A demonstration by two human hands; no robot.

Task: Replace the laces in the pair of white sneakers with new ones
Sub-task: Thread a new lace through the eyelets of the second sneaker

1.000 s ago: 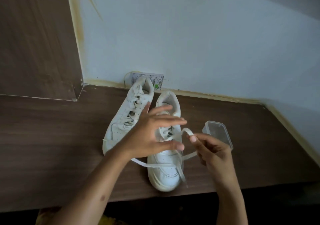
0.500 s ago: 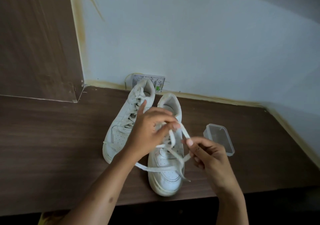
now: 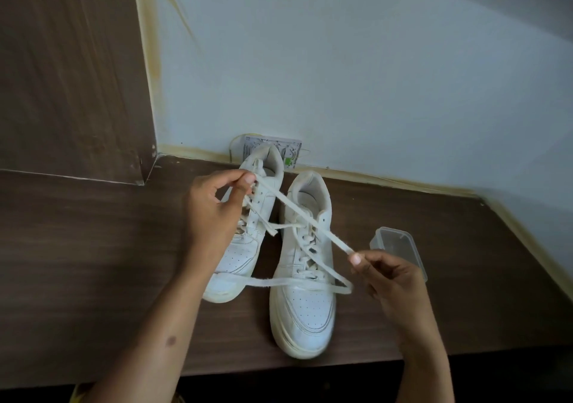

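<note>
Both hands have drawn apart since the earlier frame, pulling the lace taut in a diagonal line. At lower right, the right hand pinches one end between thumb and fingers. Left of centre, the left hand pinches the other end above the left sneaker. More lace loops loosely across the toe of the right sneaker, which stands nearest the worktop edge at centre. Just right of the right hand lies a clear plastic box. Farther back, a wall socket sits behind the left sneaker's heel.
</note>
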